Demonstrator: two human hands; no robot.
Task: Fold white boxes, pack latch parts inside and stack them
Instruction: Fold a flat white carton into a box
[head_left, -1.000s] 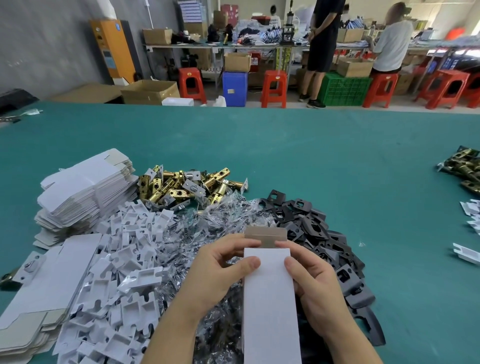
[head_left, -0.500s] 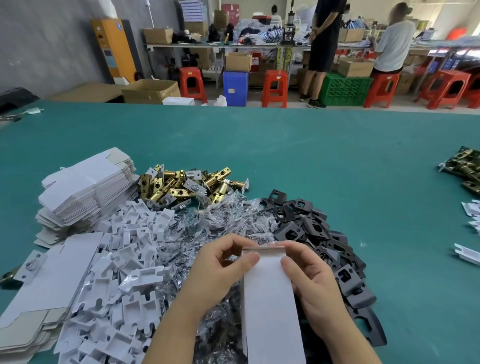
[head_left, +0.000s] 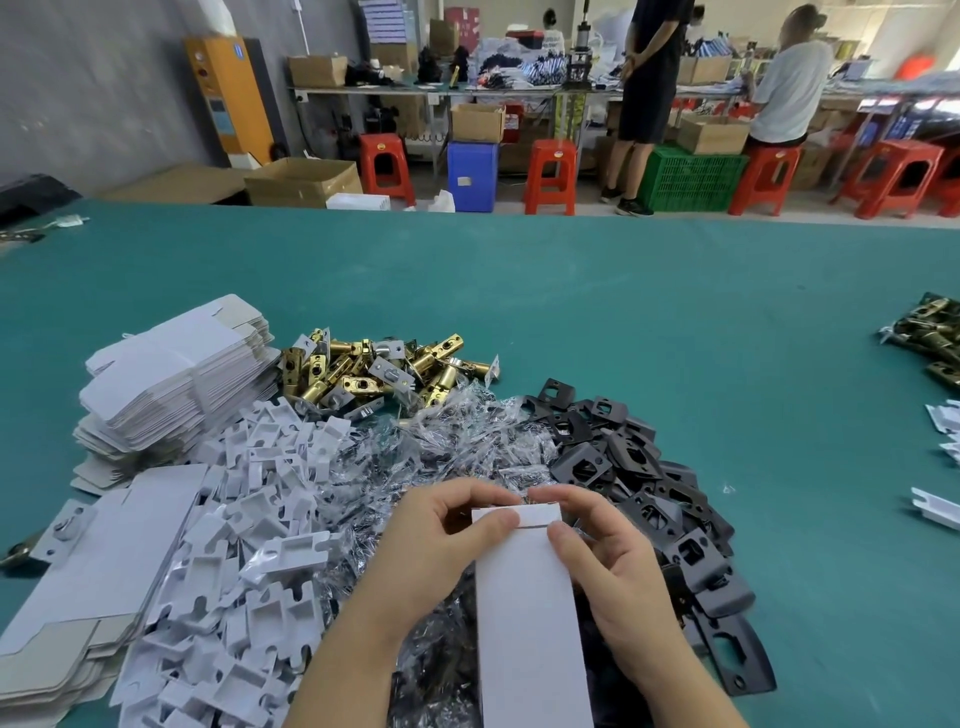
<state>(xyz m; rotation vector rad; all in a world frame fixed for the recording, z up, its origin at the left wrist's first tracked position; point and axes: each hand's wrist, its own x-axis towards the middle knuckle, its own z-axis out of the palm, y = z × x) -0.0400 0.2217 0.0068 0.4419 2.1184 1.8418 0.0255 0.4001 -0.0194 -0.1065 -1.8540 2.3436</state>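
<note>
Spreading across the green table (head_left: 649, 322), heaps of flat cartons (head_left: 171, 384), brass latches (head_left: 374, 369) and black plates (head_left: 623, 467) await us. Our left hand (head_left: 441, 545) and right hand (head_left: 602, 551) pinch the white box (head_left: 530, 613) above them. Its brown end flap (head_left: 519, 515), upright a second ago, is now tucked down, so that end is closed.

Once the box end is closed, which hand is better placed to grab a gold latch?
Left, probably. The left hand is nearer the gold latches, up and left of the box. The right hand lies beside the black plates.

Matt white card box (head_left: 530, 613), shiny brass latches (head_left: 374, 371), crinkly clear plastic bags (head_left: 457, 441), matt black plates (head_left: 623, 467).
</note>
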